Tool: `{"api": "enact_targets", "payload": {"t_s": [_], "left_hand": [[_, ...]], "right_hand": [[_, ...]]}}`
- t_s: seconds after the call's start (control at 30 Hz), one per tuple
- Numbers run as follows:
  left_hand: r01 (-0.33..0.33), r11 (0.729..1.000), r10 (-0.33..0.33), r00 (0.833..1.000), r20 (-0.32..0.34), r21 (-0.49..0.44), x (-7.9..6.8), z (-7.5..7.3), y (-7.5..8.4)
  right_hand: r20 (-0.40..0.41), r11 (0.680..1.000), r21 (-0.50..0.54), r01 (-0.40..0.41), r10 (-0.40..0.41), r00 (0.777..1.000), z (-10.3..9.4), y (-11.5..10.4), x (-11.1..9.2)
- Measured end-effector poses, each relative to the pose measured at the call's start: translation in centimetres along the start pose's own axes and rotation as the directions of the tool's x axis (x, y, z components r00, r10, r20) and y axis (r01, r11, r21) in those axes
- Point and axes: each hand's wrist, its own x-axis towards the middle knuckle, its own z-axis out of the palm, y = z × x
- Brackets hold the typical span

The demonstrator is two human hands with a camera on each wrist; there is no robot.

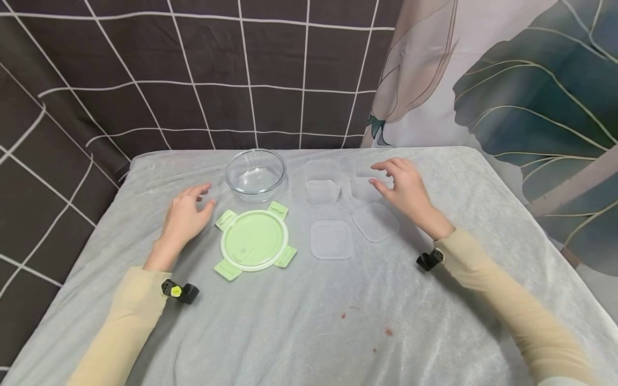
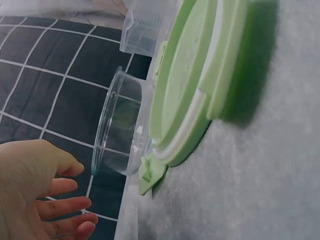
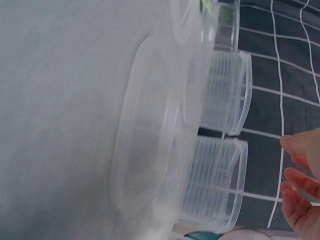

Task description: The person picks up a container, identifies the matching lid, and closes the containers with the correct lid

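Observation:
My left hand (image 1: 187,215) hovers left of a round green lid (image 1: 253,238) with flap clips, fingers relaxed and holding nothing. Behind that lid stands a round clear glass bowl (image 1: 256,191); the left wrist view shows the thumb close to the bowl's rim (image 2: 96,150). Over at the right, my right hand (image 1: 405,187) is held with thumb and fingers apart, overlapping the right-hand clear plastic container (image 1: 363,188) in the head view. In the right wrist view its fingers are apart from that container (image 3: 212,185). A second clear container (image 1: 323,193) stands to its left.
Two flat clear square lids lie in front of the containers, a left lid (image 1: 332,240) and a turned right lid (image 1: 376,222). A grey cloth (image 1: 309,321) with small reddish spots covers the table. Behind hang a dark grid curtain (image 1: 275,53) and a leaf-patterned curtain (image 1: 521,107).

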Motion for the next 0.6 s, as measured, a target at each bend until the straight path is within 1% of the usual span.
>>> {"api": "enact_targets", "payload": {"t_s": [0.37, 0.53, 0.6], "left_hand": [[0.037, 0.997, -0.037, 0.999, 0.000, -0.072, 0.1, 0.3, 0.4], [0.072, 0.994, -0.070, 0.997, 0.024, -0.081, 0.1, 0.4, 0.6], [0.097, 0.992, -0.094, 0.995, 0.040, -0.085, 0.1, 0.3, 0.8]], "right_hand": [[-0.017, 0.992, 0.107, 0.072, -0.070, 0.997, 2.4, -3.1, 1.6], [0.007, 0.989, 0.127, 0.079, -0.081, 0.997, 3.5, -4.4, 2.0], [0.013, 0.987, 0.139, 0.080, -0.082, 0.997, 3.8, -5.0, 2.2]]}}
